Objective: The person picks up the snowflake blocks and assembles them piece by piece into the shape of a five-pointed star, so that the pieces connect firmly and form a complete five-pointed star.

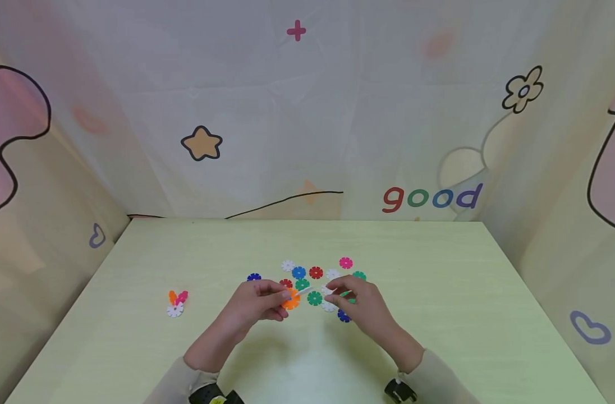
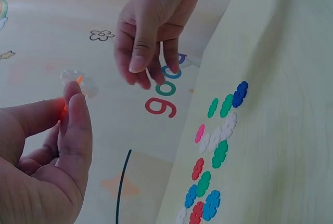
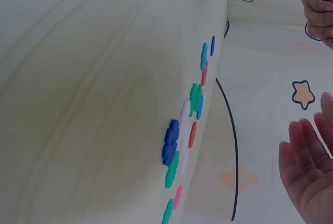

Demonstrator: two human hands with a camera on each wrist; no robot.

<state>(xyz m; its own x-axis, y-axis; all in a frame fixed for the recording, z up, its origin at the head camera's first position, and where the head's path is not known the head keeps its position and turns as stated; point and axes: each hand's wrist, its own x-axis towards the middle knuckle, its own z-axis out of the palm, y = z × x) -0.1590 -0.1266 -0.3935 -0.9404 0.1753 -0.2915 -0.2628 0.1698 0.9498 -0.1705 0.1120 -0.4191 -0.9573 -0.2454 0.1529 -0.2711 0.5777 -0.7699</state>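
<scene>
My left hand [image 1: 257,300] pinches an orange snowflake disc [image 1: 291,301] between thumb and fingers, above the table. A white snowflake disc [image 1: 304,290] is joined to the orange one and sticks out towards the right; it looks pale and see-through in the left wrist view. Just to the right, my right hand [image 1: 363,303] hovers with its thumb and fingers apart, holding nothing. Beneath and behind the hands lie loose snowflake discs, among them a green disc [image 1: 315,298], a red disc [image 1: 316,272] and a dark blue disc [image 1: 344,316] partly under the right hand.
Left of the hands, a small cluster of orange, pink and white discs [image 1: 175,310] sits on the pale table [image 1: 110,348]. A pink disc [image 1: 345,262] lies farthest back. A printed cloth [image 1: 267,112] hangs behind the table and along both sides.
</scene>
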